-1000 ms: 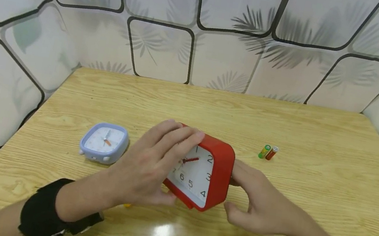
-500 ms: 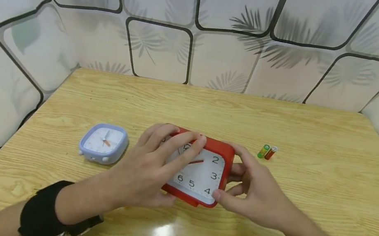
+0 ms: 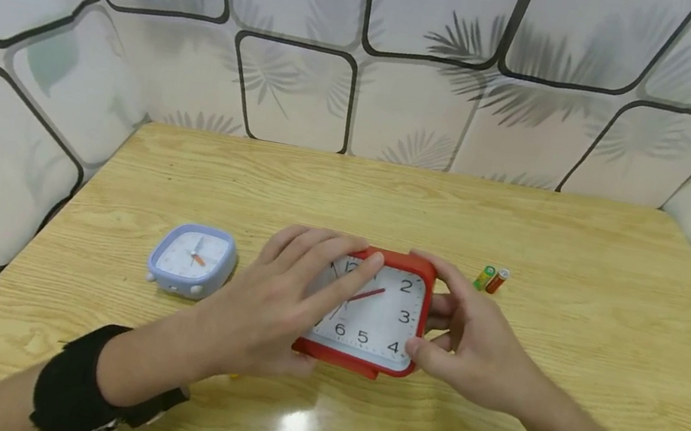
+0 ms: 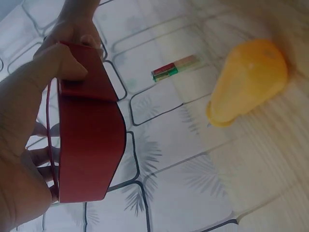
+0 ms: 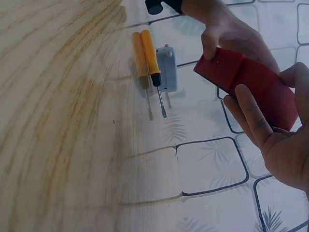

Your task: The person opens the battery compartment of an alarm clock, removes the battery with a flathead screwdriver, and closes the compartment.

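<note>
A square red clock (image 3: pixel 386 321) with a white dial is held up in front of me, its face turned towards the head view. My left hand (image 3: pixel 282 304) grips its left part, fingers over the top and across the dial, thumb underneath. At the right edge my right hand (image 3: pixel 475 344) holds it, thumb on the lower right corner of the face and the other fingers at the side and back. The left wrist view shows the red casing (image 4: pixel 91 150) from below, with the left thumb pressed on it. Part of the dial is hidden by the left fingers.
A small light-blue clock (image 3: pixel 190 262) lies on the wooden table (image 3: pixel 389 200) to the left. Two batteries, one green (image 3: pixel 484 277) and one red-brown (image 3: pixel 497 280), lie side by side at back right. A screwdriver (image 5: pixel 151 53) with a yellow-orange handle lies near the blue clock, mostly hidden in the head view.
The red clock has turned to face me more squarely and shifted slightly right. My right hand has closed onto its right edge, thumb now on the face. The left hand keeps its grip.
</note>
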`<state>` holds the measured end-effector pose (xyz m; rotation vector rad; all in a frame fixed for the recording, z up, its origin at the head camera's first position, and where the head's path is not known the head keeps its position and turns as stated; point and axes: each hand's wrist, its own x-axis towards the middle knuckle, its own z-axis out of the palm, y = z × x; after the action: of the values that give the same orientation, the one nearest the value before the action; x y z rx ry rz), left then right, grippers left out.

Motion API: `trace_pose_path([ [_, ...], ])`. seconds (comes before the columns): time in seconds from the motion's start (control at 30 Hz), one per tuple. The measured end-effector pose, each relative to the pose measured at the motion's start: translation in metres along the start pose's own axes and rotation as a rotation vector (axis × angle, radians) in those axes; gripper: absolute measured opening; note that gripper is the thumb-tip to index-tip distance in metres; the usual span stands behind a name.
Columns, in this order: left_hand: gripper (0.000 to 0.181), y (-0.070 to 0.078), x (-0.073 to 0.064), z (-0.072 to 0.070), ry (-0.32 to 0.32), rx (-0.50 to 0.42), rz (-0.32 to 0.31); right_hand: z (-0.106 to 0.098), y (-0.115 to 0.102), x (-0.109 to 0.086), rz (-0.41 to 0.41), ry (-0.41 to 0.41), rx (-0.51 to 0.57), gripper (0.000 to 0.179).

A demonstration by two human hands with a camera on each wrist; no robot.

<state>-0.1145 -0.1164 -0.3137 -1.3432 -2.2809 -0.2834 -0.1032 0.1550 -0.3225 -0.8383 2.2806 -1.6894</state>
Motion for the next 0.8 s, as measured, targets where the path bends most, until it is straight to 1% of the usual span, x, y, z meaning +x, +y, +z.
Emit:
trace_pose_path([
  [0.07, 0.115, -0.003, 0.001, -0.001, 0.008, -0.015, -0.003, 0.0, 0.0, 0.0, -0.009, 0.006, 0.007, 0.076],
  [0.2, 0.108, -0.012, 0.0, -0.005, 0.039, -0.027, -0.02, -0.002, -0.002, -0.001, -0.023, 0.038, -0.027, 0.072],
  [0.33, 0.104, -0.022, 0.0, -0.008, 0.077, -0.018, -0.033, -0.003, -0.003, -0.001, -0.011, 0.07, -0.064, 0.055],
  [0.43, 0.104, -0.031, -0.001, -0.012, 0.101, 0.015, -0.047, -0.004, -0.004, -0.002, -0.023, 0.09, -0.078, 0.041],
  [0.53, 0.104, -0.042, -0.002, -0.015, 0.101, 0.063, -0.07, -0.006, -0.004, -0.002, -0.053, 0.104, -0.078, 0.033],
  [0.6, 0.106, -0.051, -0.005, -0.018, 0.09, 0.083, -0.091, -0.008, -0.005, -0.002, -0.071, 0.114, -0.091, 0.029],
  [0.7, 0.109, -0.066, -0.008, -0.022, 0.077, 0.102, -0.127, -0.009, -0.006, -0.002, -0.089, 0.132, -0.124, 0.024],
  [0.8, 0.109, -0.079, -0.011, -0.024, 0.08, 0.118, -0.154, -0.011, -0.006, -0.001, -0.103, 0.146, -0.149, 0.022],
])
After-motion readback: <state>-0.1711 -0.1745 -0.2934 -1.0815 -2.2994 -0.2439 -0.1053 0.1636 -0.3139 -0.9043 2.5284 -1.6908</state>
